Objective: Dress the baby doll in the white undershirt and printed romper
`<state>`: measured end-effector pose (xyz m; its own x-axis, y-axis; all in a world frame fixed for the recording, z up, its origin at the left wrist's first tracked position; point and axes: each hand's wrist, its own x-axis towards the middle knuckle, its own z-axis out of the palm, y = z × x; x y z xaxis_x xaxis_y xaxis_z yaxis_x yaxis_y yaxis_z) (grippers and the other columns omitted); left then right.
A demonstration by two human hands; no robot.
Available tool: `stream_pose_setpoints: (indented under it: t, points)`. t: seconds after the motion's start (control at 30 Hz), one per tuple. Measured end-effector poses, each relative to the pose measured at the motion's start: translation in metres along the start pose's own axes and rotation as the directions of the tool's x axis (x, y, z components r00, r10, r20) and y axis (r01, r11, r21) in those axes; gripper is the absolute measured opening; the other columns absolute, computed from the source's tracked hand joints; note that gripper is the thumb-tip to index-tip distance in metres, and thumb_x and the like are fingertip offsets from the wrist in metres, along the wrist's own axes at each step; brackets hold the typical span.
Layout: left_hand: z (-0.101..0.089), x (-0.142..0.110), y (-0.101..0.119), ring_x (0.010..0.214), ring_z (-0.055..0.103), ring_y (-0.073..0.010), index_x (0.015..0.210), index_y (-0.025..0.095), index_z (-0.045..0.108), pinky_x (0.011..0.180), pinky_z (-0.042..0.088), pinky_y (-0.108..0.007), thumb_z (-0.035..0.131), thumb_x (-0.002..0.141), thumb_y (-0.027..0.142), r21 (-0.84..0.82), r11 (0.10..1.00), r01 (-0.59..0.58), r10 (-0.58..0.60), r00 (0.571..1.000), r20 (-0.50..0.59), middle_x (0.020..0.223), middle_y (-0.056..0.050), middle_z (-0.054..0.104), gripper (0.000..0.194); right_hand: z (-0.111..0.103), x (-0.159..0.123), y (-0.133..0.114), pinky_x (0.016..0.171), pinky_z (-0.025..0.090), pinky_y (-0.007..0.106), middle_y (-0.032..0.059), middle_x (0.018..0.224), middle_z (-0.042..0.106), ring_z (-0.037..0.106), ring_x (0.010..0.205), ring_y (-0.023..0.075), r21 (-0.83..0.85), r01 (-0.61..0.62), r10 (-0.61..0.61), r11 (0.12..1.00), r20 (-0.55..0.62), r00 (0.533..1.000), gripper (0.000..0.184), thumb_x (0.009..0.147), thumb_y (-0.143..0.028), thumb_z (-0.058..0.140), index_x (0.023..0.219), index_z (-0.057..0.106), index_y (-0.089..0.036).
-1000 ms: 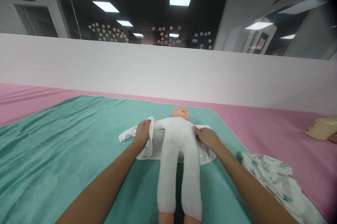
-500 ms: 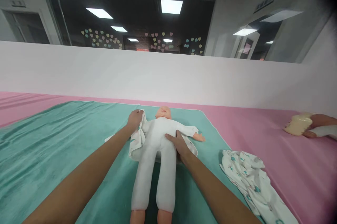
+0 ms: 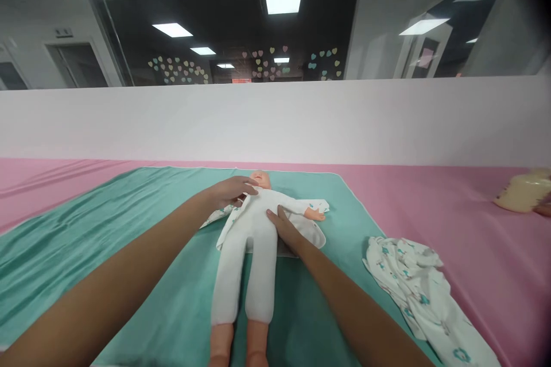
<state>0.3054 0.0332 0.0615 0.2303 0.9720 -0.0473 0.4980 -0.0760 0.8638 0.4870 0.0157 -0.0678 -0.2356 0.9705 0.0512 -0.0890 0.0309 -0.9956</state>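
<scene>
A baby doll (image 3: 260,240) with a white cloth body lies on its back, its head away from me. A white patterned baby shirt (image 3: 312,232) is spread under its torso, with one sleeve on the arm at the right. My left hand (image 3: 232,190) is at the doll's shoulder on the left, fingers bent over the shirt's edge there; the fingertips' grip is partly hidden. My right hand (image 3: 286,226) holds the doll's side, thumb on the belly and the other fingers mostly hidden along its flank.
A teal sheet (image 3: 163,281) lies under the doll on a pink surface (image 3: 430,200). Crumpled white patterned clothing (image 3: 422,286) lies at the right. Farther right is a cream-coloured object (image 3: 523,192), cut by the frame. A low white wall (image 3: 275,120) stands behind.
My left hand has moved right, from out beside the doll to its shoulder, bringing the shirt's left flap against the body. The right hand stays at the doll's side.
</scene>
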Motion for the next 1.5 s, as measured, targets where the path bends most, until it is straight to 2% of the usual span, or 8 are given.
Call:
stream_pose_setpoints:
  t: [0.17, 0.3, 0.53, 1.07, 1.17, 1.27, 1.4, 1.5]
  points:
    - [0.004, -0.028, -0.024, 0.075, 0.057, -0.0168, 0.12, 0.021, 0.045, 0.056, 0.042, -0.025, 0.062, 0.067, 0.049, 0.071, 0.996, 0.052, -0.047, 0.996, -0.079, 0.095, -0.006, 0.058, 0.062, 0.0, -0.003, -0.004, 0.1, 0.035, 0.031, 0.0075, 0.126, 0.053, 0.045, 0.118, 0.0216, -0.001, 0.049, -0.049, 0.999, 0.006, 0.999, 0.059, 0.077, -0.053, 0.054, 0.122, 0.047, -0.017]
    - [0.027, -0.043, -0.062, 0.089, 0.058, -0.0225, 0.11, 0.019, 0.049, 0.067, 0.042, -0.029, 0.052, 0.07, 0.061, 0.426, 0.886, 0.183, -0.029, 0.939, -0.344, 0.108, -0.008, 0.057, 0.058, -0.002, -0.005, -0.005, 0.099, 0.035, 0.03, 0.0071, 0.123, 0.054, 0.046, 0.116, 0.0205, -0.007, 0.077, -0.077, 0.997, 0.022, 0.997, 0.055, 0.077, -0.053, 0.053, 0.12, 0.048, -0.018]
    - [0.05, -0.063, -0.08, 0.089, 0.059, -0.0254, 0.111, 0.023, 0.048, 0.065, 0.039, -0.031, 0.025, 0.085, 0.059, 0.689, 0.692, 0.215, 0.113, 0.91, -0.398, 0.109, -0.008, 0.058, 0.051, -0.002, 0.001, 0.005, 0.098, 0.035, 0.031, 0.0078, 0.124, 0.052, 0.044, 0.118, 0.0216, -0.045, 0.041, -0.042, 0.998, -0.026, 0.999, 0.056, 0.075, -0.056, 0.053, 0.117, 0.048, -0.019]
    - [-0.019, -0.064, -0.121, 0.084, 0.059, -0.0266, 0.093, 0.022, 0.057, 0.058, 0.04, -0.031, 0.038, 0.071, 0.014, 0.766, 0.47, 0.439, -0.078, 0.885, -0.459, 0.098, -0.01, 0.064, 0.031, -0.008, 0.002, 0.01, 0.101, 0.031, 0.03, 0.0088, 0.127, 0.049, 0.043, 0.118, 0.0204, -0.079, 0.085, -0.085, 0.993, 0.002, 0.996, 0.06, 0.076, -0.058, 0.05, 0.12, 0.045, -0.017]
    - [-0.039, -0.07, -0.105, 0.073, 0.057, -0.0248, 0.076, 0.02, 0.057, 0.056, 0.038, -0.031, 0.038, 0.071, 0.018, 0.739, 0.51, 0.441, -0.005, 0.86, -0.51, 0.081, -0.009, 0.063, 0.02, -0.008, 0.002, 0.009, 0.102, 0.031, 0.03, 0.0093, 0.128, 0.048, 0.042, 0.12, 0.021, -0.073, 0.075, -0.076, 0.994, -0.007, 0.997, 0.059, 0.076, -0.057, 0.051, 0.119, 0.046, -0.016]
    - [-0.041, -0.072, -0.075, 0.067, 0.055, -0.0202, 0.065, 0.019, 0.053, 0.055, 0.038, -0.027, 0.04, 0.068, 0.021, 0.551, 0.754, 0.357, -0.015, 0.848, -0.529, 0.067, -0.004, 0.058, 0.013, -0.007, 0.001, 0.008, 0.102, 0.031, 0.032, 0.0094, 0.126, 0.05, 0.041, 0.121, 0.0226, -0.084, 0.053, -0.054, 0.995, -0.015, 0.998, 0.058, 0.076, -0.057, 0.051, 0.117, 0.048, -0.016]
    - [-0.011, -0.083, -0.019, 0.063, 0.054, -0.0153, 0.067, 0.019, 0.056, 0.057, 0.043, -0.025, 0.046, 0.065, 0.022, 0.166, 0.983, 0.081, -0.02, 0.94, -0.341, 0.064, 0.0, 0.056, 0.011, -0.006, 0.001, 0.007, 0.102, 0.031, 0.032, 0.0082, 0.125, 0.051, 0.041, 0.121, 0.0227, -0.09, 0.036, -0.038, 0.995, -0.024, 0.999, 0.057, 0.076, -0.057, 0.051, 0.117, 0.048, -0.017]
    - [0.017, -0.09, 0.01, 0.068, 0.058, -0.0162, 0.082, 0.02, 0.063, 0.066, 0.048, -0.029, 0.05, 0.071, 0.028, 0.022, 0.999, -0.045, 0.042, 0.988, 0.149, 0.077, -0.003, 0.063, 0.019, -0.006, 0.002, 0.009, 0.102, 0.031, 0.032, 0.0076, 0.129, 0.048, 0.041, 0.121, 0.0223, -0.077, 0.02, -0.022, 0.997, -0.026, 0.999, 0.061, 0.075, -0.058, 0.052, 0.121, 0.046, -0.018]
